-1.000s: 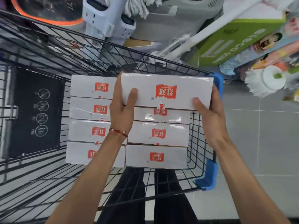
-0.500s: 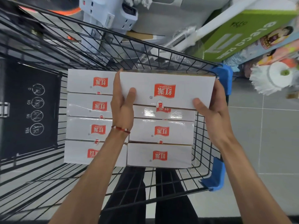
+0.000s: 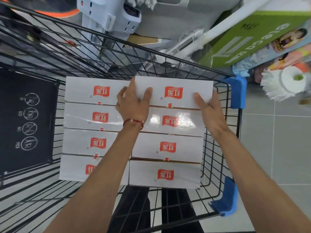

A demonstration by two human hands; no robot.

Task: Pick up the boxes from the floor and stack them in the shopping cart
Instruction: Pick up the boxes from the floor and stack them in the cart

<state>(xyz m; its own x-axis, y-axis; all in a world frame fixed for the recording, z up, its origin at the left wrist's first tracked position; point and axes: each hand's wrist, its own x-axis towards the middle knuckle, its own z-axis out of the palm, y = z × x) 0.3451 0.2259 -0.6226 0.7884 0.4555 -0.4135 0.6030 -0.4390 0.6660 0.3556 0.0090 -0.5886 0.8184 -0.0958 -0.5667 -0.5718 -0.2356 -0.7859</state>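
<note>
A black wire shopping cart (image 3: 223, 142) holds several white boxes with red logos, laid in two columns. The far box of the right column (image 3: 181, 84) sits level with its neighbours. My left hand (image 3: 133, 105) grips its left end, thumb on top and fingers down in the gap beside the left column's far box (image 3: 80, 89). My right hand (image 3: 210, 106) holds its right end against the cart wall, thumb on the top face. The nearer boxes (image 3: 166, 147) lie flat under my forearms.
The cart has blue corner bumpers (image 3: 237, 93) and a black child-seat flap (image 3: 25, 121) on the left. Beyond the cart stand a grey mop bucket (image 3: 111, 15), a green carton (image 3: 249, 36) and a white mop head (image 3: 286, 83). Grey floor tiles (image 3: 276, 148) lie on the right.
The far right box has come down from a raised position into line with the other boxes. Both hands went down with it and still hold its ends.
</note>
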